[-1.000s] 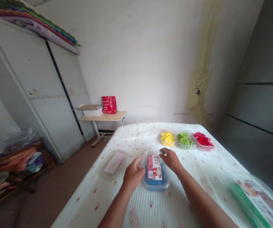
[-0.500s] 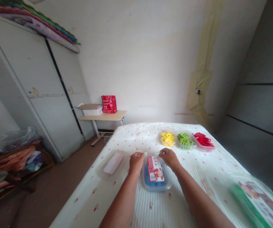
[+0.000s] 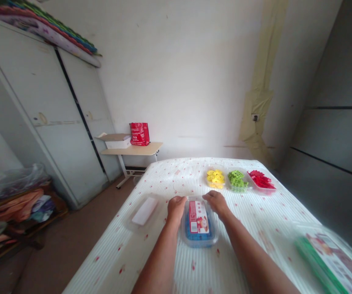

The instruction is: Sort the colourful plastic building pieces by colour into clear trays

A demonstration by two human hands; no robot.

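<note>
A clear plastic container [image 3: 198, 241] with blue pieces inside stands on the table in front of me, its lid on and a red-and-white label across the top. My left hand [image 3: 176, 206] pinches its far left corner at the rim. At the far right corner, my right hand [image 3: 216, 202] has its fingers closed on the rim too. Whether the lid has come loose at those corners cannot be told. To the left lies a clear plastic lid [image 3: 145, 211] with a pale label.
Toward the far right stand open containers of yellow pieces [image 3: 215, 179], green pieces [image 3: 237, 181] and red pieces [image 3: 261, 181]. A labelled container with green contents [image 3: 331, 257] sits at the near right. Behind, a small table [image 3: 153, 149] holds a red bag [image 3: 139, 134] and a box [image 3: 117, 143].
My right hand has shifted slightly left along the container's far corner. My left hand stays at its corner. The view has moved very slightly.
</note>
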